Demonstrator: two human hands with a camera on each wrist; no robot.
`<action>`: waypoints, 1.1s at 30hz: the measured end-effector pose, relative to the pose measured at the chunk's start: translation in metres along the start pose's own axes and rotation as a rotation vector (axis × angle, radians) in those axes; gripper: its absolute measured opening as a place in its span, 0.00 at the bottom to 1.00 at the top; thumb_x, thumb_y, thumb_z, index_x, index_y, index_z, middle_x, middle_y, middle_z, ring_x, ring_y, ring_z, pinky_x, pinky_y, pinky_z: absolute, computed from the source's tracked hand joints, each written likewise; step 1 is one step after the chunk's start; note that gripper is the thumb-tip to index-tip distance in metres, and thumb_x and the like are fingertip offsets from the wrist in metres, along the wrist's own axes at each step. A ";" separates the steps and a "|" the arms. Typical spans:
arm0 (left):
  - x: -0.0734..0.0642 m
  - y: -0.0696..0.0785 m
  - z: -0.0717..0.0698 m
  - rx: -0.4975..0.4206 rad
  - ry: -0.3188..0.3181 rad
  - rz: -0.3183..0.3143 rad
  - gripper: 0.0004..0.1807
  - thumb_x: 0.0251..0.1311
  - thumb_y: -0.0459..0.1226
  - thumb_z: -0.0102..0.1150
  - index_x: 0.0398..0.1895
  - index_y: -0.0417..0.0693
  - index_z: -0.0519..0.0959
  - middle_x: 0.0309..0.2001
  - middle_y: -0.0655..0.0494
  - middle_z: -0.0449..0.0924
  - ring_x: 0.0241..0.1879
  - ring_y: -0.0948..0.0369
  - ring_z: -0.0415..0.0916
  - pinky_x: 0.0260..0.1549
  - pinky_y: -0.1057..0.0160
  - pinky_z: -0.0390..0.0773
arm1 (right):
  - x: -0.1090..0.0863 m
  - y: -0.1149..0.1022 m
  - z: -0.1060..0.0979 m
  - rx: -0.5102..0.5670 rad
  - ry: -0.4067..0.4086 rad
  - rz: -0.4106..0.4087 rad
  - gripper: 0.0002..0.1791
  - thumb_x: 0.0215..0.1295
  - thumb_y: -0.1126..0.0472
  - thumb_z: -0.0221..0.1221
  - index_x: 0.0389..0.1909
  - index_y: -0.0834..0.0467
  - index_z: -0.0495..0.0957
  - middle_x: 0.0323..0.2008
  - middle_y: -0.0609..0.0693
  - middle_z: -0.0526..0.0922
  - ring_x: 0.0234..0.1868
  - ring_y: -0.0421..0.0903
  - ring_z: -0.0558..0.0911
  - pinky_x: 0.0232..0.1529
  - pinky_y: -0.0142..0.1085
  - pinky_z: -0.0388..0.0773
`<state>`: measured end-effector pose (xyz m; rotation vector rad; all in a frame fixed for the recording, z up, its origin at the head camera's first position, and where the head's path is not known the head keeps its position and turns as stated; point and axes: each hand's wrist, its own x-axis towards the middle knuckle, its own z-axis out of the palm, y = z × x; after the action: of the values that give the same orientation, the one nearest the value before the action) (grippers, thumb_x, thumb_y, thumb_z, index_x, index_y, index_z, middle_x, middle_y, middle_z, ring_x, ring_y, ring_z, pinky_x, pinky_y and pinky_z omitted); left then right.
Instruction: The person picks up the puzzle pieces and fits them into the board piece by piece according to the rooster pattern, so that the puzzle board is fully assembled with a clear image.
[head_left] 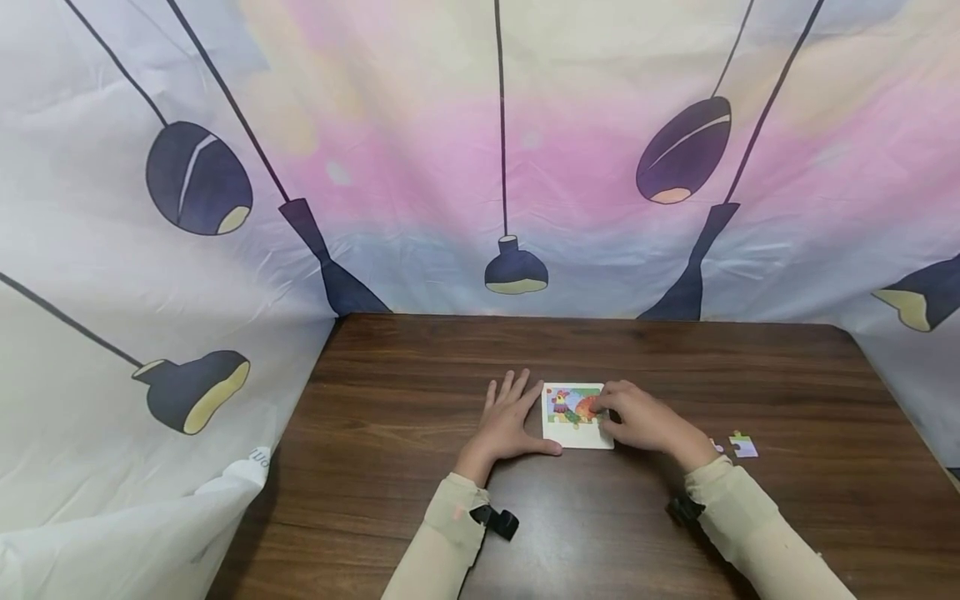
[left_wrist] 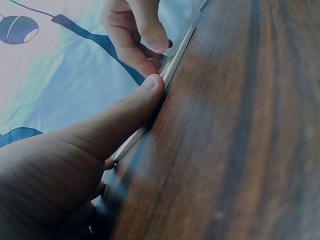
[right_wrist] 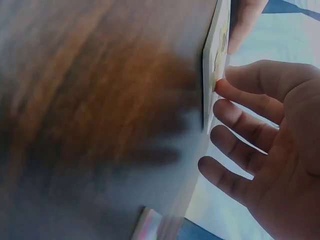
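A small white puzzle board (head_left: 576, 437) lies flat on the table. Its upper part carries a rooster picture (head_left: 576, 403) made of joined pieces, and the lower strip is plain white. My left hand (head_left: 508, 427) steadies the board from the left, fingers spread and thumb along the near edge. In the left wrist view, the left thumb (left_wrist: 150, 87) presses on the board's side. My right hand (head_left: 641, 419) is over the board's right side, its index fingertip touching the picture. In the right wrist view, the right hand (right_wrist: 280, 120) has its other fingers loosely bent beside the board edge.
Two loose puzzle pieces, one a lilac piece (head_left: 744, 446) with a green edge, lie right of the board near the right wrist. The brown wooden table (head_left: 405, 400) meets a curtain (head_left: 420, 167) printed with lamps at its back and left.
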<state>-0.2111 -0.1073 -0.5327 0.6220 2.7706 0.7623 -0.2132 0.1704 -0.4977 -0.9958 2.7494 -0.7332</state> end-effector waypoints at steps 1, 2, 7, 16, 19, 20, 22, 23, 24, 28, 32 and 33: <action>0.000 0.000 0.000 -0.001 0.001 0.003 0.65 0.48 0.66 0.78 0.86 0.55 0.56 0.86 0.50 0.41 0.85 0.49 0.29 0.80 0.41 0.30 | 0.000 -0.001 0.000 -0.005 0.000 0.003 0.12 0.69 0.69 0.64 0.50 0.60 0.89 0.47 0.49 0.85 0.53 0.55 0.81 0.53 0.53 0.81; 0.000 0.000 -0.001 -0.006 0.003 0.005 0.65 0.48 0.66 0.78 0.86 0.55 0.56 0.86 0.50 0.41 0.85 0.49 0.29 0.80 0.41 0.30 | -0.001 -0.003 -0.001 -0.011 -0.003 0.007 0.12 0.69 0.68 0.65 0.51 0.60 0.89 0.48 0.50 0.85 0.53 0.55 0.81 0.53 0.54 0.81; -0.001 0.001 0.000 -0.020 0.011 0.002 0.65 0.47 0.66 0.79 0.85 0.54 0.58 0.86 0.49 0.42 0.85 0.49 0.30 0.80 0.41 0.30 | -0.004 -0.008 -0.001 -0.035 -0.029 0.024 0.13 0.69 0.67 0.65 0.53 0.59 0.88 0.51 0.51 0.85 0.54 0.54 0.81 0.53 0.54 0.80; 0.000 0.001 0.003 -0.009 0.020 0.006 0.66 0.47 0.65 0.80 0.86 0.53 0.57 0.86 0.48 0.42 0.85 0.47 0.31 0.80 0.40 0.31 | -0.022 0.007 -0.020 -0.010 0.083 0.035 0.13 0.70 0.68 0.65 0.53 0.61 0.87 0.45 0.50 0.84 0.50 0.55 0.82 0.49 0.52 0.81; 0.000 0.002 0.000 0.002 0.021 0.012 0.65 0.47 0.65 0.80 0.86 0.53 0.57 0.86 0.48 0.42 0.85 0.47 0.31 0.80 0.39 0.31 | -0.034 0.017 -0.031 -0.002 0.114 0.083 0.13 0.71 0.66 0.66 0.55 0.61 0.86 0.50 0.56 0.85 0.57 0.63 0.82 0.55 0.60 0.80; 0.000 0.002 -0.001 0.006 0.018 0.012 0.65 0.47 0.65 0.79 0.86 0.53 0.57 0.86 0.48 0.42 0.85 0.47 0.31 0.80 0.39 0.31 | -0.039 0.021 -0.033 0.000 0.120 0.099 0.14 0.72 0.66 0.66 0.55 0.61 0.86 0.51 0.57 0.84 0.57 0.65 0.82 0.55 0.61 0.80; 0.000 0.003 -0.002 0.014 0.014 0.008 0.65 0.48 0.66 0.79 0.86 0.54 0.57 0.86 0.48 0.42 0.85 0.47 0.31 0.80 0.40 0.32 | -0.049 0.028 -0.035 0.008 0.136 0.116 0.14 0.72 0.65 0.67 0.56 0.61 0.86 0.51 0.57 0.84 0.58 0.66 0.81 0.56 0.63 0.79; 0.000 0.003 -0.002 0.013 0.013 0.005 0.65 0.47 0.66 0.79 0.86 0.54 0.57 0.86 0.49 0.42 0.85 0.48 0.31 0.80 0.40 0.31 | -0.054 0.032 -0.035 0.011 0.143 0.120 0.14 0.71 0.64 0.67 0.56 0.62 0.86 0.50 0.57 0.84 0.56 0.63 0.83 0.54 0.61 0.80; 0.000 0.003 -0.002 0.012 0.007 -0.001 0.65 0.48 0.66 0.78 0.86 0.55 0.56 0.86 0.49 0.41 0.85 0.48 0.30 0.80 0.41 0.30 | -0.059 0.035 -0.035 0.011 0.147 0.123 0.15 0.71 0.63 0.68 0.56 0.62 0.86 0.50 0.56 0.85 0.54 0.61 0.83 0.52 0.60 0.81; 0.000 0.003 -0.002 -0.001 0.005 -0.007 0.65 0.47 0.66 0.79 0.86 0.55 0.57 0.86 0.50 0.41 0.85 0.49 0.30 0.80 0.42 0.30 | -0.077 0.045 -0.034 0.021 0.178 0.118 0.16 0.68 0.61 0.71 0.55 0.61 0.86 0.48 0.51 0.85 0.48 0.53 0.84 0.45 0.51 0.82; -0.001 0.003 -0.002 -0.004 0.003 -0.005 0.66 0.47 0.66 0.79 0.86 0.55 0.56 0.86 0.49 0.41 0.85 0.49 0.30 0.80 0.41 0.30 | -0.090 0.050 -0.035 0.030 0.197 0.123 0.20 0.65 0.58 0.75 0.56 0.60 0.86 0.49 0.50 0.84 0.49 0.53 0.84 0.43 0.48 0.82; -0.002 0.003 -0.002 -0.006 0.005 -0.002 0.66 0.47 0.66 0.79 0.86 0.54 0.57 0.86 0.49 0.41 0.85 0.48 0.30 0.80 0.41 0.30 | -0.092 0.050 -0.035 0.031 0.195 0.127 0.21 0.64 0.58 0.75 0.56 0.61 0.86 0.49 0.50 0.84 0.49 0.53 0.83 0.43 0.48 0.82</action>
<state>-0.2091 -0.1069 -0.5295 0.6175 2.7721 0.7729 -0.1801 0.2762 -0.4953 -0.7721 2.9227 -0.8917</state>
